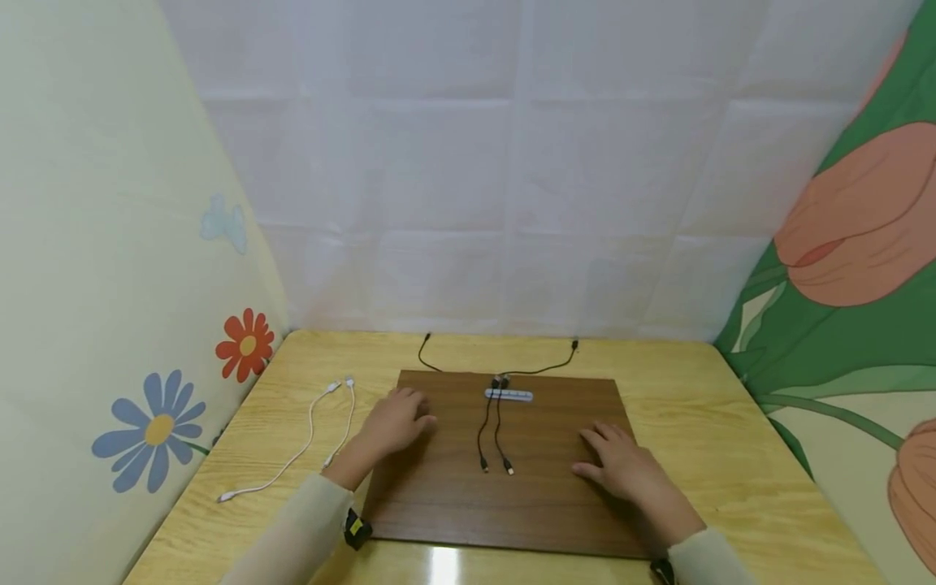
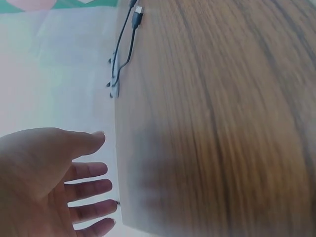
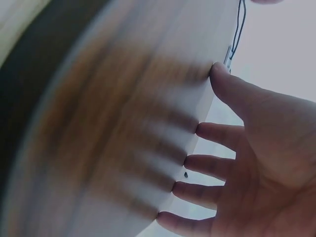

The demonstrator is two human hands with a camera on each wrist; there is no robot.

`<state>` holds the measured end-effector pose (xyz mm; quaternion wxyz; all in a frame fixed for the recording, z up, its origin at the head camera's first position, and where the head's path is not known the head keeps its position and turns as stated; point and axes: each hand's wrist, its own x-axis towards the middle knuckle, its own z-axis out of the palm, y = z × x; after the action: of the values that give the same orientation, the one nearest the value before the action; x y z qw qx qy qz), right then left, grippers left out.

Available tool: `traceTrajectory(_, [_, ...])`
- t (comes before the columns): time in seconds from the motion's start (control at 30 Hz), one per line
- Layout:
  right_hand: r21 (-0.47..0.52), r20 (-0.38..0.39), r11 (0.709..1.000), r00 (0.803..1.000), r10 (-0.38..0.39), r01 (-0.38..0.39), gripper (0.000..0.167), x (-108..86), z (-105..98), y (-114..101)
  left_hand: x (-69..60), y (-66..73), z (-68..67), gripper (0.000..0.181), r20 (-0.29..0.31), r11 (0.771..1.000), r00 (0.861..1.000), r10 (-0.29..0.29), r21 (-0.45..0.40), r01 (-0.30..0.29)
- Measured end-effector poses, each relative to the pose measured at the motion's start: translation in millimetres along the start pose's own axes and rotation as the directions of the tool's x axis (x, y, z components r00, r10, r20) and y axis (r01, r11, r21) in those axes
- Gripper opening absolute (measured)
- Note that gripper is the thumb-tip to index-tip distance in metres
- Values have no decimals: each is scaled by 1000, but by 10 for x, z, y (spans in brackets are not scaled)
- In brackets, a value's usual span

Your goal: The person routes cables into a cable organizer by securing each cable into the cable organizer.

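Note:
A brown wood-grain board (image 1: 439,504) lies on the table. Near its far edge sits a pale slotted cable holder (image 1: 521,396). Two black cables (image 1: 498,426) run from this strip toward me, their metal-tipped plugs on the board. My left hand (image 1: 395,420) is over the board's upper left part, fingers relaxed and holding nothing; the left wrist view shows the thumb apart from the fingers. At the board's right side is my right hand (image 1: 621,465), its fingers spread. In the right wrist view its fingertips (image 3: 190,160) touch the board's surface.
Left of the board lie a longer white cable (image 1: 310,426) and a shorter white cable (image 1: 353,413) on the yellow wood table (image 1: 731,455). Black cable ends (image 1: 574,346) extend beyond the board's far edge. A white sheet (image 1: 504,203) hangs behind, with flower-patterned sheets on both sides.

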<state>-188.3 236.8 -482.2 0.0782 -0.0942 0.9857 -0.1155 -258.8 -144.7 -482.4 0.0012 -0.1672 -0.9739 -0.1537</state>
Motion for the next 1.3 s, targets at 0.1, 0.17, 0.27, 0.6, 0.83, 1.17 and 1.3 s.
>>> traceTrajectory(0.1, [-3,-5,1000,1000,5,-5,73,-24,-23,37,-28,-66,-22,45,-14,999,999,-30,10,30])
traceTrajectory(0.17, [1,-10,1000,1000,5,-5,74,-37,-30,53,-45,-116,-23,45,-20,999,999,-49,11,50])
traceTrajectory(0.27, [22,-10,1000,1000,2,-2,74,-45,-29,65,-85,-188,-30,46,-19,997,997,-75,7,75])
traceTrajectory(0.6, [67,2,998,1000,-11,11,77,-48,-5,78,-235,-421,-133,49,-39,989,988,-146,15,147])
traceTrajectory(0.83, [68,-6,998,1000,-16,16,77,-50,-19,72,-327,-589,-223,46,-45,979,979,-201,2,202])
traceTrajectory(1.17, [63,12,998,1000,-16,16,78,-53,-21,74,-395,-726,-246,50,-19,965,964,-263,11,264])
traceTrajectory(1.3, [58,11,998,1000,-15,14,78,-60,-10,78,-419,-748,-250,50,-12,957,957,-290,20,290])
